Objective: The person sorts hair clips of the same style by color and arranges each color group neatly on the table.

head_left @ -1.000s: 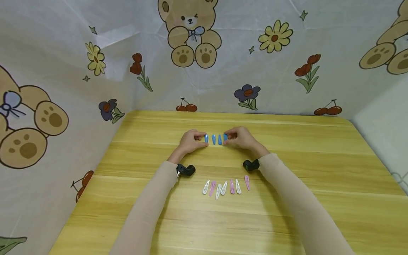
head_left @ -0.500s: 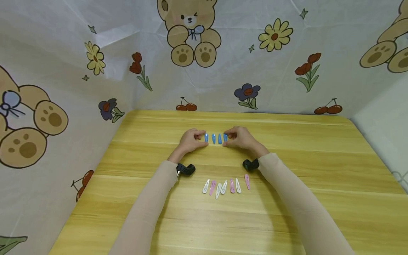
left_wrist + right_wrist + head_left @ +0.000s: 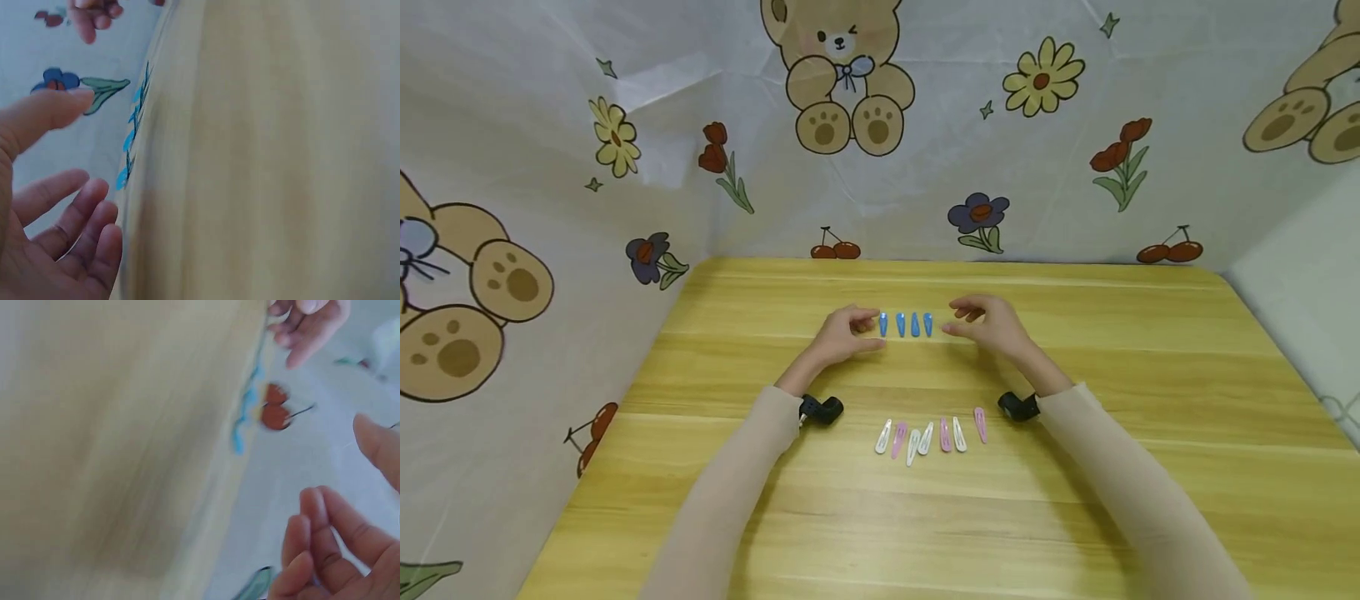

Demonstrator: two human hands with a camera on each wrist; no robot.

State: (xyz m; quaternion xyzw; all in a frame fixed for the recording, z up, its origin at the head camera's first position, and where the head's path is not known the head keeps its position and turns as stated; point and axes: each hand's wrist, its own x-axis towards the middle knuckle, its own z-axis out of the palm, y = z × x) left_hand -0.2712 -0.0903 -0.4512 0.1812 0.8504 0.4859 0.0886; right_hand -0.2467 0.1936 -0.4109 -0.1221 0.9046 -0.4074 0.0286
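Note:
Several blue snap hair clips [image 3: 915, 325] stand side by side in a short row toward the far side of the table. At the row's left end is my left hand [image 3: 842, 335], thumb and fingers spread apart just left of the leftmost clip [image 3: 883, 324]. My right hand [image 3: 997, 327] hovers off the right end, a small gap from the rightmost clip [image 3: 928, 324], its fingers loosely bent around nothing. The left wrist view shows the left thumb [image 3: 56, 112] well away from the fingers, with the clips [image 3: 128, 139] beyond. Blurred blue clips [image 3: 250, 398] appear in the right wrist view too.
Nearer on the wooden table [image 3: 880, 533] lies a loose row of white clips [image 3: 883, 437] and pink clips [image 3: 981, 425]. A cloth printed with bears and flowers [image 3: 910, 200] hangs behind the table and along its left side. Black wrist cameras [image 3: 823, 410] sit below the hands.
Both hands have let go of the end blue clips. The right hand has drawn back to the right, the left slightly left. The clips remain in their row.

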